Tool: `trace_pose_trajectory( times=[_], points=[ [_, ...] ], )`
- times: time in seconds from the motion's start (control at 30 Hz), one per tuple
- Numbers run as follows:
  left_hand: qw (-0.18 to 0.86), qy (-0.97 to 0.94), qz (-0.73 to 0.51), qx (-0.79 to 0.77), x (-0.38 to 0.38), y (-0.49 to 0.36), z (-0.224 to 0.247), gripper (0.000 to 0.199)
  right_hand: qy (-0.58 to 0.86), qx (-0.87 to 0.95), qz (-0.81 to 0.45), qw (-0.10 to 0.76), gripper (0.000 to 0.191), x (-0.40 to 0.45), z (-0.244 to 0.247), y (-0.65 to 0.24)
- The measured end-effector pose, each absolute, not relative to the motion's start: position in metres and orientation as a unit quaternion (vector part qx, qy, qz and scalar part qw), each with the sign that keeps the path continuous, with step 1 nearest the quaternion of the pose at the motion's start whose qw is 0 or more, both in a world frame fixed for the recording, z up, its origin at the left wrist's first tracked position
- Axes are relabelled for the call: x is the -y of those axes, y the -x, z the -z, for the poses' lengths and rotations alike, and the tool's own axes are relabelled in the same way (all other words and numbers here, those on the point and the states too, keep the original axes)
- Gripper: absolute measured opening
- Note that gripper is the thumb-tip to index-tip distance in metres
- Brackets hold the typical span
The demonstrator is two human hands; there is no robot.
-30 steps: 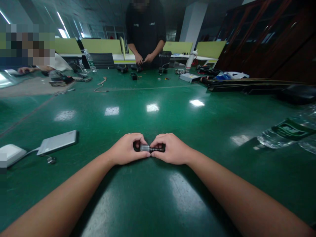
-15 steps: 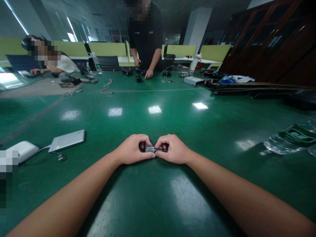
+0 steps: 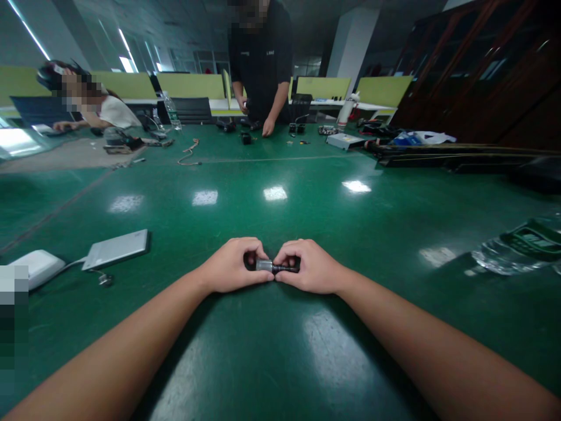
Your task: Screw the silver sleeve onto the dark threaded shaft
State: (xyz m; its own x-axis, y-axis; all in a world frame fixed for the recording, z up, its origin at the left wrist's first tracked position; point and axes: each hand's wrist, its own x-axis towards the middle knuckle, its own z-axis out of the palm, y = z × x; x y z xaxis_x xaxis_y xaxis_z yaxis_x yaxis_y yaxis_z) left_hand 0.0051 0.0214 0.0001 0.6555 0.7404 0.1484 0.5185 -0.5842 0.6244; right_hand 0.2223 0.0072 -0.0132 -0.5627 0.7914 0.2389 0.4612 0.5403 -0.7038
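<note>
Above the green table [image 3: 245,199], both hands meet around a small metal cylinder [image 3: 264,265] with a thin dark ridged shaft [image 3: 284,269]. My left hand [image 3: 232,266] grips the silver cylinder between thumb and fingers. My right hand [image 3: 311,266] pinches the dark shaft at its right side. The piece lies level, with its dark left end inside the curl of my left hand. The two thumbs nearly touch below it.
At the left lie a grey flat box [image 3: 116,250] with a cable and a white device [image 3: 41,269]. A water bottle [image 3: 521,245] lies at the right. Across the table a person [image 3: 260,64] stands by small black parts; another person [image 3: 111,111] sits at far left.
My hands have barely moved; slightly more of the ridged shaft shows between them. The standing person's hand has shifted a little to the right, and the view has moved slightly.
</note>
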Motion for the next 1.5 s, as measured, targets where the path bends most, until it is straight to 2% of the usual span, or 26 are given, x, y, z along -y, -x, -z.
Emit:
trace_pose_trajectory(
  times=[0.77, 1.5],
  points=[
    [0.241, -0.872, -0.212, -0.370, -0.021, -0.005, -0.002, 0.024, 0.393, 0.857, -0.213, 0.259, 0.008, -0.004, 0.007, -0.229],
    [0.249, -0.859, -0.225, -0.388, -0.022, -0.003, -0.001, 0.026, 0.452, 0.831, -0.243, 0.214, 0.004, -0.016, 0.000, -0.255]
  ],
)
